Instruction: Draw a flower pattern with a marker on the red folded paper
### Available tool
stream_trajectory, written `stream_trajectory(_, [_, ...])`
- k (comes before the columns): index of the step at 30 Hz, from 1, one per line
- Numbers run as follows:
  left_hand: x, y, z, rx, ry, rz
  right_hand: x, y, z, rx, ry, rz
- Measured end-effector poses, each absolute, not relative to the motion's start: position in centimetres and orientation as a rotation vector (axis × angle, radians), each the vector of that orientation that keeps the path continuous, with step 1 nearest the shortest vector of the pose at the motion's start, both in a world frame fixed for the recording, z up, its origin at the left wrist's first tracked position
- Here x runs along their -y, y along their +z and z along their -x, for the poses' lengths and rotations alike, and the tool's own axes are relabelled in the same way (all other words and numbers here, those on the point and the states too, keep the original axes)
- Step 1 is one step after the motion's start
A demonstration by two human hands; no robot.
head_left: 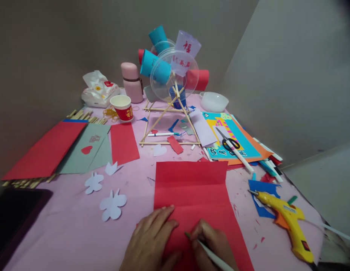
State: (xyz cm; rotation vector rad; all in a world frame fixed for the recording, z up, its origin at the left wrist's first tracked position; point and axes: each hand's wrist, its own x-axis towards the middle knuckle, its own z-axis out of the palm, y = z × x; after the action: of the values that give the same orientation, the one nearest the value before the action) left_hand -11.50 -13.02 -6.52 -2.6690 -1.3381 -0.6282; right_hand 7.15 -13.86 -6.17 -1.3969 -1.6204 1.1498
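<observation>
A creased sheet of red paper (191, 184) lies in front of me on the pink tabletop. Flat on its left part rests my left hand (153, 237), fingers spread, palm down. My right hand (210, 241) pinches a white marker (216, 259) whose green tip (187, 234) points at the paper; whether it touches cannot be made out. White paper butterfly or flower cutouts (113, 206) lie to the left. Behind the sheet stands a wheel model (175, 75) of wooden sticks, clear discs and coloured paper cups.
A yellow glue gun (288, 216) lies at the right with its cord. Scissors (230, 142) and a white pen rest on coloured papers (248, 141). At left are a dark tablet-like slab (19, 222), red paper (47, 150), a paper cup (122, 108) and a pink flask (132, 82).
</observation>
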Motion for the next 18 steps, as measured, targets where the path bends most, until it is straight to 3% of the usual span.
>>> stream_trajectory(12, [13.4,-6.0,11.0,1.348,-0.657,2.647,13.8,-5.4,-7.1,1.398,1.175,1.48])
stream_trajectory(18, [14.5,-7.1,8.9,1.204,-0.878,2.526,14.2,-5.8,-7.0,1.371,1.152,1.505])
